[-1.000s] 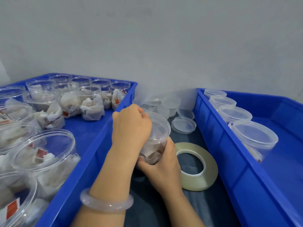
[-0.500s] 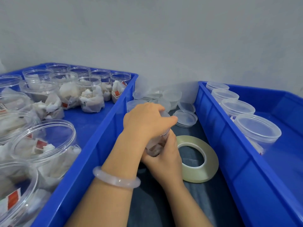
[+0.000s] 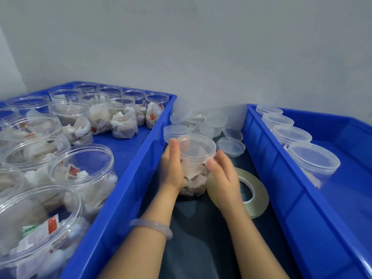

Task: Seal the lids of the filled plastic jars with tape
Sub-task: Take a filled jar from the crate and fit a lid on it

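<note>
Head view, looking down the dark strip of table [image 3: 197,238] between two blue crates. The filled jar [image 3: 194,172] is dead centre on that strip, upright, with white paper packets showing through its clear wall. Its clear lid [image 3: 196,147] sits on top. The left hand [image 3: 172,168] is clasped around the jar's left side, thumb up against the lid's rim and the other fingers hidden behind the plastic. The right hand [image 3: 223,178] comes in from the other side, thumb and forefinger laid against the jar just under the lid. That hand is blurred, so I can't tell whether it grips or only touches. A pale bracelet [image 3: 151,227] rings the left wrist.

The roll of tape [image 3: 256,200] lies flat just right of the jar, partly under the right hand, close beside the right crate [image 3: 281,188]. Inside that crate, a row of lidded jars [image 3: 313,158] runs along its left wall towards the far end. The left crate [image 3: 128,178] is packed with open jars [image 3: 82,170], full of the same packets with red labels. On the far side of the strip sits a cluster of loose lids [image 3: 231,147], near the grey wall [image 3: 201,57].
</note>
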Tool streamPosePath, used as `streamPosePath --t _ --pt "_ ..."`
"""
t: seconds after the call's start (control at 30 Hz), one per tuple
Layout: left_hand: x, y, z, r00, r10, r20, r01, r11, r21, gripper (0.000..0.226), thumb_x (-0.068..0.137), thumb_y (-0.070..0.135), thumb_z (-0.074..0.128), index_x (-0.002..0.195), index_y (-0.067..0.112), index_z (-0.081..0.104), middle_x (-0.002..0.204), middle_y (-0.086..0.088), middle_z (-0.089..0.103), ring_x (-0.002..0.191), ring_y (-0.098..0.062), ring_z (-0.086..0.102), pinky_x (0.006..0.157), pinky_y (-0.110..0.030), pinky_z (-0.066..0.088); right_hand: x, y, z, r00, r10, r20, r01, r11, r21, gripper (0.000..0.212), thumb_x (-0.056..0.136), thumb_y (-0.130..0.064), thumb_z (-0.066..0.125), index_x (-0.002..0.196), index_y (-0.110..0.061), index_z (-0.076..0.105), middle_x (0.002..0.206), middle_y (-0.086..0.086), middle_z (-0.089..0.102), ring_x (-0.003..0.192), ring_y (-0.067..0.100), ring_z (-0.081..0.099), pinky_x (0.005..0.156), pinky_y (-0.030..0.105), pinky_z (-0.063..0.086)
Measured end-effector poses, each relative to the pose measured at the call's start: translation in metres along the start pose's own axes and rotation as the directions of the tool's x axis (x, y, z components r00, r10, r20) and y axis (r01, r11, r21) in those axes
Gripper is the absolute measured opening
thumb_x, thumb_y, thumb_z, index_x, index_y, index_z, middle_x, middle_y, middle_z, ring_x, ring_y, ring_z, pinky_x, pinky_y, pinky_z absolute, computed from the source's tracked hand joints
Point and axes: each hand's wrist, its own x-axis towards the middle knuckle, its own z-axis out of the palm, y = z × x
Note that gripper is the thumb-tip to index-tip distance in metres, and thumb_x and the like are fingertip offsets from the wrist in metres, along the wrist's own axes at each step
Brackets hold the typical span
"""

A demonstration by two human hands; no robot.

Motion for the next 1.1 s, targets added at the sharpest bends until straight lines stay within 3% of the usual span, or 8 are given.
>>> streamPosePath --t 0.13,0.23,0.33,0.43,0.6,0.7,0.93,1.1 --pt "-0.001 -0.017 -0.004 0.989 -0.135 0.062 0.140 0.986 -0.086 0.101 0.056 0.097 0.035 0.114 0.021 0.068 0.115 -0.007 0.069 0.113 -0.024 0.062 0.104 -0.049 0.042 0.018 -0.038 0.001 0.979 -0.137 0.151 0.180 0.931 -0.318 0.075 0.070 -0.051 0.069 0.138 -0.035 0.041 0.142 -0.025 0.032 0.131 -0.015 0.026 0.104 0.004 0.024" --pt "0.000 -0.018 -0.002 0.991 -0.128 -0.030 0.125 0.989 -0.079 0.086 0.074 0.084 0.028 0.113 0.019 0.068 0.109 -0.003 0.072 0.107 -0.019 0.065 0.098 -0.038 0.048 0.034 -0.054 0.001 0.940 -0.077 0.333 0.241 0.840 -0.486 0.067 0.073 -0.037 0.079 0.133 -0.027 0.053 0.140 -0.017 0.045 0.126 -0.008 0.037 0.109 0.019 0.031" --pt "-0.001 -0.025 0.000 0.983 -0.098 -0.158 0.109 0.992 0.062 0.068 0.094 0.064 0.016 0.078 0.029 0.073 0.075 0.016 0.073 0.074 0.001 0.067 0.062 -0.008 0.048 0.036 -0.048 0.002 0.968 -0.079 0.239 0.182 0.874 -0.450 0.059 0.068 -0.036 0.081 0.124 -0.029 0.060 0.129 -0.015 0.056 0.120 -0.005 0.047 0.103 0.018 0.037" --pt "-0.003 -0.022 0.002 0.975 -0.078 -0.206 0.104 0.988 0.116 0.070 0.098 0.056 0.013 0.070 0.025 0.070 0.066 0.016 0.070 0.061 0.004 0.063 0.050 -0.010 0.043 0.031 -0.039 0.013 0.971 -0.209 0.120 0.240 0.820 -0.520 0.060 0.067 -0.037 0.082 0.123 -0.025 0.062 0.127 -0.012 0.057 0.120 0.001 0.045 0.099 0.014 0.034" --pt "0.005 -0.018 0.002 0.983 -0.095 -0.157 0.103 0.994 0.044 0.074 0.084 0.065 0.018 0.090 0.013 0.071 0.088 -0.008 0.074 0.090 -0.025 0.069 0.084 -0.043 0.053 0.031 -0.038 0.023 0.977 -0.186 0.109 0.208 0.683 -0.700 0.082 0.063 -0.058 0.076 0.133 -0.021 0.053 0.140 -0.003 0.040 0.133 0.012 0.033 0.094 0.014 0.023" --pt "0.008 -0.020 -0.001 0.990 -0.103 -0.093 0.104 0.994 0.013 0.069 0.095 0.060 0.022 0.112 0.011 0.068 0.115 -0.013 0.068 0.110 -0.030 0.062 0.094 -0.040 0.050 0.030 -0.039 0.020 0.970 -0.208 0.122 0.232 0.662 -0.713 0.073 0.068 -0.056 0.073 0.130 -0.021 0.055 0.132 -0.003 0.047 0.123 0.010 0.043 0.088 0.012 0.027" --pt "0.007 -0.010 -0.009 0.972 -0.149 0.182 0.200 0.931 -0.307 0.073 0.085 0.051 0.031 0.128 -0.004 0.051 0.115 -0.022 0.062 0.110 -0.033 0.059 0.097 -0.045 0.047 0.033 -0.045 -0.008 0.915 -0.141 0.377 0.285 0.888 -0.360 0.053 0.062 -0.023 0.087 0.110 -0.023 0.067 0.121 -0.012 0.058 0.115 -0.008 0.049 0.096 0.008 0.036" --pt "-0.002 -0.020 -0.002 0.975 -0.131 -0.181 0.131 0.991 -0.012 0.053 0.099 0.052 0.026 0.100 0.021 0.068 0.106 -0.007 0.070 0.107 -0.024 0.063 0.094 -0.041 0.048 0.033 -0.040 0.010 0.967 -0.179 0.181 0.250 0.803 -0.540 0.063 0.061 -0.046 0.082 0.118 -0.025 0.064 0.121 -0.014 0.053 0.107 -0.008 0.049 0.091 0.007 0.037"
